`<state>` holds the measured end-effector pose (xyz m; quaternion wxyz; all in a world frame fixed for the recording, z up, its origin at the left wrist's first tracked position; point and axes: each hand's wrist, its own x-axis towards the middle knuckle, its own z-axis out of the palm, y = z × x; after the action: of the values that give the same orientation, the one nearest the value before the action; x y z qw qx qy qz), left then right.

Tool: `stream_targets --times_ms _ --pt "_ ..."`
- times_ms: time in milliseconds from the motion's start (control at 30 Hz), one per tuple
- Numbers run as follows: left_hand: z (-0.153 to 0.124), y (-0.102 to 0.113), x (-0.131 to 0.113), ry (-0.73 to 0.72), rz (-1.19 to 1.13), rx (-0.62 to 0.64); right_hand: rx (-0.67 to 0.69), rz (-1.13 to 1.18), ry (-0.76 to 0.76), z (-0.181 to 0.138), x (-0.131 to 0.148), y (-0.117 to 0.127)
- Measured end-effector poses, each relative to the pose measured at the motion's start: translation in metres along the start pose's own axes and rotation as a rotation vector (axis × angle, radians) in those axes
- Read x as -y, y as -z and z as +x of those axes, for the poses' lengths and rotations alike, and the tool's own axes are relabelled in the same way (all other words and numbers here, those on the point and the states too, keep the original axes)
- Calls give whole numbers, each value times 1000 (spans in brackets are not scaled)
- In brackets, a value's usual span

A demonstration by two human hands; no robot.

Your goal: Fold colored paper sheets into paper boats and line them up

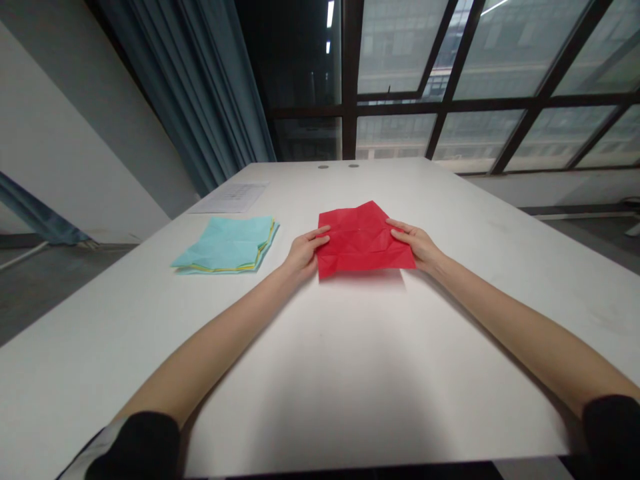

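A creased red paper sheet (363, 240) lies in the middle of the white table (320, 373), its near edge slightly lifted. My left hand (304, 252) pinches the sheet's left edge, thumb on top and fingers curled beneath. My right hand (417, 244) grips the right edge the same way, fingers lying over the paper. Both forearms reach forward across the table from dark sleeves.
A stack of coloured sheets (227, 245) with a light blue one on top lies left of my left hand. A white printed page (235, 197) rests at the far left edge. Blue curtains (200, 87) and large windows stand beyond the table.
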<state>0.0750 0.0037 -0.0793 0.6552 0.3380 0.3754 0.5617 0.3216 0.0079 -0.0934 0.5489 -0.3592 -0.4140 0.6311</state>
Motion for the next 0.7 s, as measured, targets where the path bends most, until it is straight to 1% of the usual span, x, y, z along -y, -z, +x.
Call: stream_targets --times_ms 67,167,267,333,400,467,533,633,700 --pt "-1 -1 -1 22 -34 8 -4 34 -11 -1 0 -3" --pt "-2 -1 1 9 -13 24 -13 29 -19 -2 1 -5" --pt "-2 0 1 -21 60 26 -28 -76 -3 0 4 1" --pt "-3 0 -2 -27 93 40 -71 -164 34 4 8 10" --pt "-5 0 -7 11 121 89 -137 -221 63 8 12 19" --pt "-9 -1 -12 83 148 170 -154 -246 44 10 14 24" --pt "-14 -3 -16 147 156 251 -73 -255 -37 9 13 25" --pt "-19 -6 -18 189 133 335 153 -224 -183 1 7 18" --pt "-22 -8 -17 206 124 370 263 -199 -202 -4 3 11"
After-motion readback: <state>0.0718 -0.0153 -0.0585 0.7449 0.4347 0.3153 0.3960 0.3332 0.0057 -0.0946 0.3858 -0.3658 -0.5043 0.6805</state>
